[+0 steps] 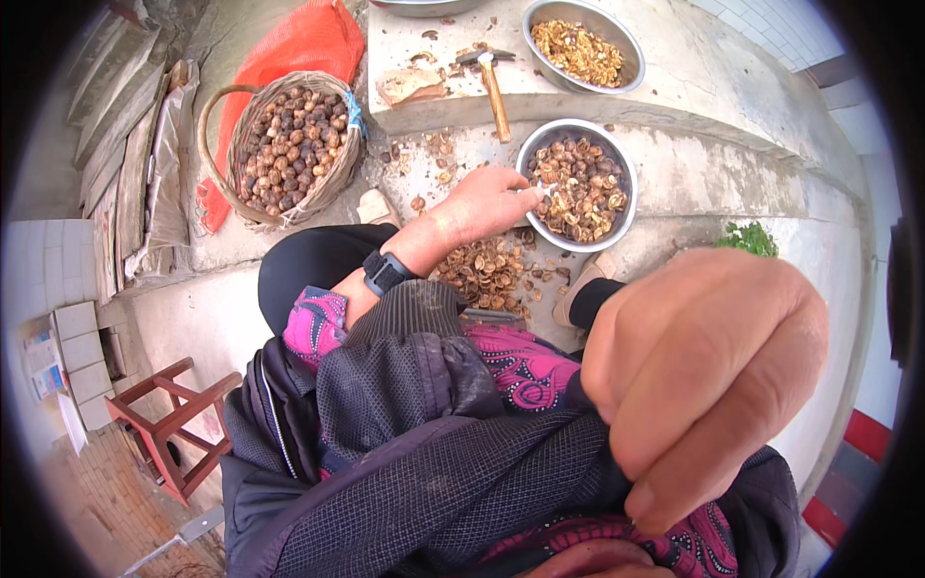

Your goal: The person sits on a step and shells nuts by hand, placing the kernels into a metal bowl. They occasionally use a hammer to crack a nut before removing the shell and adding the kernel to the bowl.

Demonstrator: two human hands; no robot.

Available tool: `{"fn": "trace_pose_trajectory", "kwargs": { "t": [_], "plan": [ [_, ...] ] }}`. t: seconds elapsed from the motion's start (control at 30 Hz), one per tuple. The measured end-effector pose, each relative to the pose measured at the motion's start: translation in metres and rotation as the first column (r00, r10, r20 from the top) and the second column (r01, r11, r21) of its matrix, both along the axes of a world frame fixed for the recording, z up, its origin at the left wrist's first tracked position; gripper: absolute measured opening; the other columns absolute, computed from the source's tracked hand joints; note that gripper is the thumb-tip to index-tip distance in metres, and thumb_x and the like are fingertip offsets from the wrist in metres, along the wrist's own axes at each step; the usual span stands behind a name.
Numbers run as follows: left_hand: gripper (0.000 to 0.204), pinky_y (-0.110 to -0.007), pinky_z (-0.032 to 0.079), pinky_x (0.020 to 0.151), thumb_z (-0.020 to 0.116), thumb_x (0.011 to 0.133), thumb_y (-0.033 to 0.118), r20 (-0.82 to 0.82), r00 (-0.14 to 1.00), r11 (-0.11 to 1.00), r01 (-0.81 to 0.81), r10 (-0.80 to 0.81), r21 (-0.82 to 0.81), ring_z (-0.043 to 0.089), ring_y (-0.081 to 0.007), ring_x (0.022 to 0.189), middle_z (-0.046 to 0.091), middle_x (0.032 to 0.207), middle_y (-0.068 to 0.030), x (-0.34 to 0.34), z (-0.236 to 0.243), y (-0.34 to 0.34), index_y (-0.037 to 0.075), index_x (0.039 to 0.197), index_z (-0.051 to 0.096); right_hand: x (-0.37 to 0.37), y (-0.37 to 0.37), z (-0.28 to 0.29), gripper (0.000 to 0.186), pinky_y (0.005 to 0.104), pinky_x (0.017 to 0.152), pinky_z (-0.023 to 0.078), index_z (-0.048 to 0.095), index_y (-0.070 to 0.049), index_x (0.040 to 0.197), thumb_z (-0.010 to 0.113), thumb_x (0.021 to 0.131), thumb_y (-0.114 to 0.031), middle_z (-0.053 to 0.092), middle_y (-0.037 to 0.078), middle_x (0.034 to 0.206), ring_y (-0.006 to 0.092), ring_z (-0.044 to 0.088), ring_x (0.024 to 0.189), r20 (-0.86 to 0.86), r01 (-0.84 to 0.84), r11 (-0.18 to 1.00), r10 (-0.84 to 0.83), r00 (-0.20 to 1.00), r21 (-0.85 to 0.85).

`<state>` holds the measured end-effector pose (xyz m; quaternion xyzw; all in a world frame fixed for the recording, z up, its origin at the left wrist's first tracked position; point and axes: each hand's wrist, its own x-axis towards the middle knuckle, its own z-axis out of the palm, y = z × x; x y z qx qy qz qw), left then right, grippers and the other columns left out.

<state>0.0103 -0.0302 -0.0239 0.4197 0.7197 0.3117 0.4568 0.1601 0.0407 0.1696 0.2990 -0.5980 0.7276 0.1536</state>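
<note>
My left hand [487,204], with a dark watch [385,273] on its wrist, is at the left rim of a metal bowl [528,223]. Cracked walnuts [583,183] fill that bowl. The fingers are drawn together over the rim; whatever they hold is too small to name. Large and close at the right, my right hand [713,371] is raised above my lap with its fingers curled inward. Its back hides anything inside it. Below the bowl, between my feet, lies a heap of walnut shells [487,275].
A wicker basket [226,159] of whole walnuts stands at left beside an orange mesh bag [308,43]. On the concrete step [694,91] are a hammer [493,91] and a metal bowl [631,69] of walnut kernels. A red-brown stool [173,424] stands lower left, near planks [140,164].
</note>
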Motion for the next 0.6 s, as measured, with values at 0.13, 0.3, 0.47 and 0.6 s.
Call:
{"fn": "trace_pose_trajectory", "kwargs": {
  "t": [0.13, 0.3, 0.47, 0.6],
  "plan": [
    [0.043, -0.034, 0.050, 0.091, 0.063, 0.094, 0.038, -0.008, 1.000, 0.999, -0.004, 0.004, -0.031, 0.066, -0.0217, 0.100, 0.070, 0.104, -0.0167, 0.006, 0.006, 0.009, 0.002, 0.117, 0.068, -0.007, -0.009, 0.005, 0.009, 0.0321, 0.052, 0.044, 0.068, 0.010, 0.085, 0.072, 0.082, 0.002, 0.062, 0.018, 0.084, 0.0228, 0.056, 0.062, -0.316, 0.025, 0.993, -0.061, 0.947, -0.116],
    [0.044, -0.035, 0.051, 0.087, 0.063, 0.094, 0.037, 0.003, 1.000, 1.000, -0.022, 0.022, -0.015, 0.066, -0.0204, 0.096, 0.071, 0.103, -0.0147, 0.009, -0.006, 0.018, 0.000, 0.117, 0.068, 0.034, 0.064, -0.002, 0.008, 0.0281, 0.063, 0.052, 0.074, 0.002, 0.092, 0.067, 0.088, 0.001, 0.069, 0.014, 0.090, 0.0166, 0.064, 0.072, -0.095, -0.030, 0.986, 0.046, 0.994, 0.163],
    [0.043, -0.037, 0.051, 0.089, 0.062, 0.090, 0.038, -0.003, 0.985, 0.980, -0.171, 0.172, 0.102, 0.068, -0.0299, 0.096, 0.072, 0.100, -0.0184, 0.012, -0.016, 0.023, 0.002, 0.110, 0.071, 0.011, 0.186, -0.166, 0.019, 0.0226, 0.071, 0.051, 0.073, 0.000, 0.103, 0.069, 0.091, -0.013, 0.074, 0.006, 0.092, 0.0113, 0.065, 0.077, 0.235, 0.905, 0.381, -0.912, 0.336, 0.188],
    [0.042, -0.031, 0.046, 0.096, 0.065, 0.094, 0.028, 0.189, 0.946, 0.964, -0.267, 0.264, -0.011, 0.062, -0.0175, 0.108, 0.069, 0.114, -0.0128, 0.011, -0.013, 0.023, -0.004, 0.121, 0.065, 0.001, 0.209, -0.336, 0.023, 0.0354, 0.080, 0.054, 0.076, -0.005, 0.094, 0.069, 0.082, -0.022, 0.074, 0.016, 0.086, 0.0257, 0.072, 0.083, 0.323, 0.460, 0.215, -0.931, -0.169, 0.862]
  ]
}}
